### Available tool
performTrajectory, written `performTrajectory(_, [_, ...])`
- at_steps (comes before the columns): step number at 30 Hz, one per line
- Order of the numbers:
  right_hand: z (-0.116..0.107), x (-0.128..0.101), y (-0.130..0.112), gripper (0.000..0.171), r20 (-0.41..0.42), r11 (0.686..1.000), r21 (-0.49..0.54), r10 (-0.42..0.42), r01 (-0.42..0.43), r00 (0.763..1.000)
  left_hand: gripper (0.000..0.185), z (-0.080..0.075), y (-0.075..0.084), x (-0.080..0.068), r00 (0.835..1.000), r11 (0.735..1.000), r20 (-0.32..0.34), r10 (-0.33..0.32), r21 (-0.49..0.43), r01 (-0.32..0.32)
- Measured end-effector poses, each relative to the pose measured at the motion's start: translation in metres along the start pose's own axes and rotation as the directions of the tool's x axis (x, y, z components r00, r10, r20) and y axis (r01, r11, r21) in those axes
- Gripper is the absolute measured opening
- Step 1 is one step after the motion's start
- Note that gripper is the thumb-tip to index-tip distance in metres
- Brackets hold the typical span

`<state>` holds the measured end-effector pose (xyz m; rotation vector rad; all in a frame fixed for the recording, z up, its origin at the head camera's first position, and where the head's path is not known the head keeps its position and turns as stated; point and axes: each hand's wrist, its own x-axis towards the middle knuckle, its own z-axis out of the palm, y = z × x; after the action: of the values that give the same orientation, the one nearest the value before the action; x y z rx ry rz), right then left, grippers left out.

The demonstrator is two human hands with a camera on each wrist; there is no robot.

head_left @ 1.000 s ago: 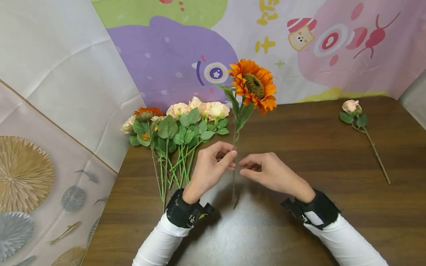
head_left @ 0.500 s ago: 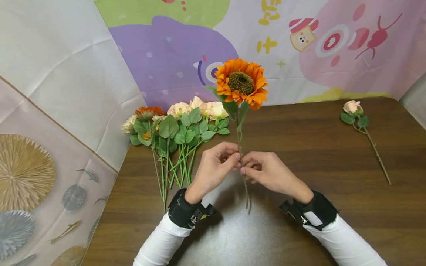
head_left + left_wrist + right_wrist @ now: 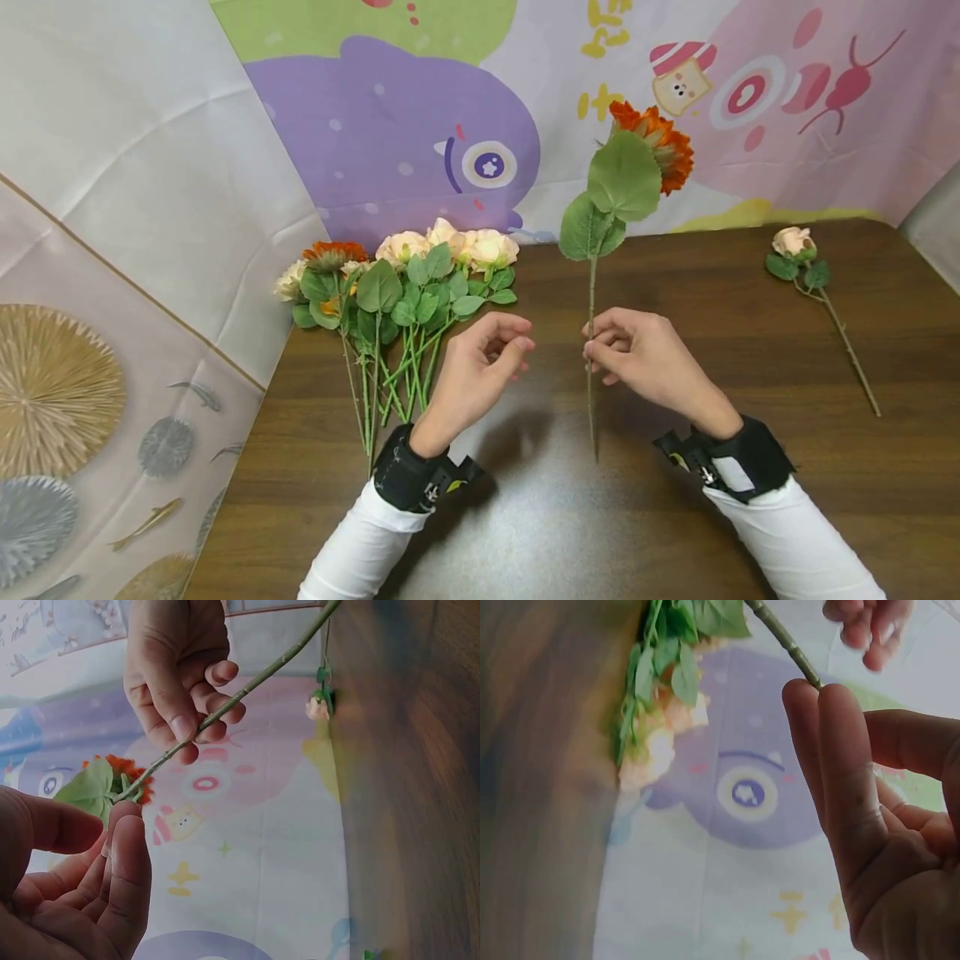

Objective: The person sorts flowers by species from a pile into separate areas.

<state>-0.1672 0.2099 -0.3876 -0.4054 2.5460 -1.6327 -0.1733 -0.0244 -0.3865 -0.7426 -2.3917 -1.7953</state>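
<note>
An artificial orange sunflower (image 3: 654, 142) stands upright above the table, its bloom turned away so the back and the broad green leaves show. My right hand (image 3: 652, 358) pinches its thin stem (image 3: 244, 691) between thumb and fingers. To the left of the stem, my left hand (image 3: 476, 367) hovers with loosely bent fingers and nothing between them; a gap separates it from the stem in the head view. From the right wrist, the stem's upper end meets my right fingertips (image 3: 844, 712), and part of my left hand shows at the top.
Several artificial flowers lie bunched at the left of the table (image 3: 675, 283): cream roses (image 3: 491, 248), an orange bloom (image 3: 333, 254) and green stems (image 3: 408, 375). A single pale pink rose (image 3: 793, 242) lies at the right. A printed cloth (image 3: 420, 125) hangs behind.
The sunflower has passed from my left hand to my right, moved rightward and rotated so its bloom faces away. My left fingers have let go of the stem.
</note>
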Motion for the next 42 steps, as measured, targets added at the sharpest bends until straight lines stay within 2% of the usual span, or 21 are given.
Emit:
performTrajectory(7, [-0.027, 0.0, 0.008, 0.013, -0.099, 0.994, -0.105, 0.006, -0.017, 0.995, 0.019, 0.0, 0.0, 0.0, 1.0, 1.0, 0.008, -0.018, 0.007, 0.018])
performTrajectory(16, [-0.079, -0.005, 0.042, 0.019, -0.232, 0.97, -0.205, 0.081, -0.13, 0.969, 0.018, 0.001, 0.0, -0.001, 1.0, 1.0, 0.02, -0.023, 0.02, 0.023])
performTrajectory(23, [-0.102, -0.01, 0.064, 0.019, -0.248, 0.941, -0.248, 0.167, -0.23, 0.954, 0.02, 0.0, -0.002, -0.001, 0.999, 0.999, 0.025, -0.022, 0.029, 0.021])
performTrajectory(27, [-0.1, -0.007, 0.068, 0.019, -0.225, 0.933, -0.272, 0.175, -0.234, 0.958, 0.02, 0.0, -0.002, 0.0, 0.999, 0.999, 0.028, -0.026, 0.031, 0.025])
performTrajectory(32, [-0.083, -0.001, 0.062, 0.017, -0.169, 0.936, -0.269, 0.185, -0.226, 0.968, 0.02, 0.0, -0.003, 0.0, 0.999, 0.999, 0.031, -0.026, 0.029, 0.025])
performTrajectory(38, [-0.056, 0.008, 0.056, 0.013, -0.027, 0.941, -0.223, 0.253, -0.253, 0.967, 0.019, -0.001, -0.004, 0.0, 0.999, 0.999, 0.03, -0.031, 0.02, 0.03])
performTrajectory(42, [-0.044, 0.012, 0.057, 0.011, 0.053, 0.924, -0.267, 0.297, -0.273, 0.953, 0.019, -0.001, -0.002, 0.0, 0.999, 0.999, 0.03, -0.03, 0.021, 0.03])
